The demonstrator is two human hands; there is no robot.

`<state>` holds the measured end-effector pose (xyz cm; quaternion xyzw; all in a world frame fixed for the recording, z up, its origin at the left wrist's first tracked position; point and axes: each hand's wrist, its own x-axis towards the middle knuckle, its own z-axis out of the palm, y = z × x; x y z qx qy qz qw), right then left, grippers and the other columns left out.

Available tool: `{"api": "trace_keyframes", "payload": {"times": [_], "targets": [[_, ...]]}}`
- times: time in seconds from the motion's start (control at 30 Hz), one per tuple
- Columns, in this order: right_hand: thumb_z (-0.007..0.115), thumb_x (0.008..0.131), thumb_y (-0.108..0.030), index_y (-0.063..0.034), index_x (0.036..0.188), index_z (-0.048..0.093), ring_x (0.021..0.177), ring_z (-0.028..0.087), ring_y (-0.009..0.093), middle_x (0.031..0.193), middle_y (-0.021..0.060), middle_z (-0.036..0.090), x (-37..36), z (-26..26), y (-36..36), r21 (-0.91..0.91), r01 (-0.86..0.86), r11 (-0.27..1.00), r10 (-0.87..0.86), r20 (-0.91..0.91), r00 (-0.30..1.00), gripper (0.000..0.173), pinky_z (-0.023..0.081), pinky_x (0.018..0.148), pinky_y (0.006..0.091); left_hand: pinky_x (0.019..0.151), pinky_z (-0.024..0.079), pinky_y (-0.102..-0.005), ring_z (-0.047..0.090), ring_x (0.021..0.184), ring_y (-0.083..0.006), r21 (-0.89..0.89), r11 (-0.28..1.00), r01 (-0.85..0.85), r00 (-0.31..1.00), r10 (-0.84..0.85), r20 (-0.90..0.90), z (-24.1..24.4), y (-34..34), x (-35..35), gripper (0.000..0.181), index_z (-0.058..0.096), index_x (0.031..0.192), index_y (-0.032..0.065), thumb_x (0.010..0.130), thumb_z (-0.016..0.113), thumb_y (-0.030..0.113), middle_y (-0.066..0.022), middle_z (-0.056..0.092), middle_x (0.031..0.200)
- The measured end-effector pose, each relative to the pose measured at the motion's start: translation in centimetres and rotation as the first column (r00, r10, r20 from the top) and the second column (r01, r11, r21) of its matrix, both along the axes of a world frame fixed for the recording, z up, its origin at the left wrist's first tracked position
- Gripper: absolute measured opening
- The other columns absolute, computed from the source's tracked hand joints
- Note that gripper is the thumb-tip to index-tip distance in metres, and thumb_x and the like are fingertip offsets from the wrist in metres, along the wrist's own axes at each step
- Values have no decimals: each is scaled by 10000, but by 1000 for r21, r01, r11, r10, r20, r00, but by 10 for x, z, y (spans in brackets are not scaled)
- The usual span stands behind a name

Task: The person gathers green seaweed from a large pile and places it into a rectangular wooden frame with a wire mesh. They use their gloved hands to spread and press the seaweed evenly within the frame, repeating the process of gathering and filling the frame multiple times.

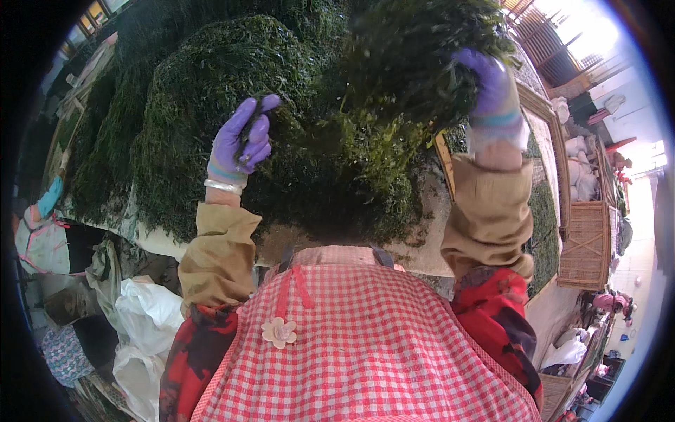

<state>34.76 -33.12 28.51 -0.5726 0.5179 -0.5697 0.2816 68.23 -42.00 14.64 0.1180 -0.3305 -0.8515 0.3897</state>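
Observation:
A large heap of dark green seaweed (227, 68) covers the table in front of me. My left hand (242, 140), in a purple coated glove, is above the heap with its fingers curled around a few dark, wet strands. At the upper right, my right hand (485, 87) wears the same kind of glove and grips a big loose clump of seaweed (422, 58), blurred by motion. Its fingertips are partly hidden by the clump. Lighter green seaweed (379, 153) lies between the two hands. Below the right hand, a yellow strip (444, 161) pokes out beside the heap.
The pale table edge (411, 256) runs close against my checked apron. Flat frames of seaweed (543, 232) stand to the right, near wicker crates (585, 245). White sacks (147, 311) sit low on the left. Another person's blue sleeve (50, 196) shows at far left.

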Motion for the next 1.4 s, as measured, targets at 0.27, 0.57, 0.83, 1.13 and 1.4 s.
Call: {"api": "trace_keyframes", "payload": {"times": [0.27, 0.57, 0.83, 1.13, 1.4], "targets": [[728, 847, -216, -78, 1168, 651, 903, 677, 245, 939, 111, 720, -11, 0, -91, 176, 128, 976, 22, -663, 748, 358, 546, 806, 349, 332, 259, -198, 323, 333, -63, 5, 958, -288, 900, 268, 344, 12, 3, 8, 311, 664, 1093, 58, 1009, 522, 322, 8, 546, 584], [646, 915, -141, -5, 1128, 647, 810, 653, 178, 1061, 114, 707, -19, -32, -107, 66, 68, 996, 29, -897, 441, 252, 525, 784, 316, 358, 222, -221, 303, 353, -56, -176, 984, 2, 638, 134, 758, 13, -15, 12, 306, 658, 1080, 45, 1029, 469, 280, 13, 579, 612], [585, 929, -55, -28, 1133, 659, 788, 684, 183, 942, 125, 725, -12, 3, -111, 159, 31, 987, 152, -977, 151, 219, 545, 761, 305, 351, 263, -210, 344, 351, -61, -97, 995, -37, 956, 63, 286, 15, -29, 3, 368, 651, 1108, 39, 1023, 481, 354, 12, 619, 656], [565, 918, -35, -32, 1111, 679, 852, 694, 221, 982, 90, 727, -19, 69, -106, -244, -235, 941, 145, -337, 930, 224, 551, 844, 344, 844, 560, -331, 664, 975, -225, -282, 942, -181, 947, 244, 209, 66, -96, -87, 472, 567, 1277, 4, 994, 545, 382, -155, 661, 1192], [629, 877, -129, -35, 1069, 694, 865, 697, 250, 978, 110, 730, -71, 51, -162, -193, -157, 969, 182, 119, 976, 224, 554, 840, 390, 756, 576, -414, 672, 850, -305, 48, 977, 208, 976, -211, 50, 24, -57, -180, 462, 585, 1220, 7, 963, 560, 390, -165, 679, 1041]]}}
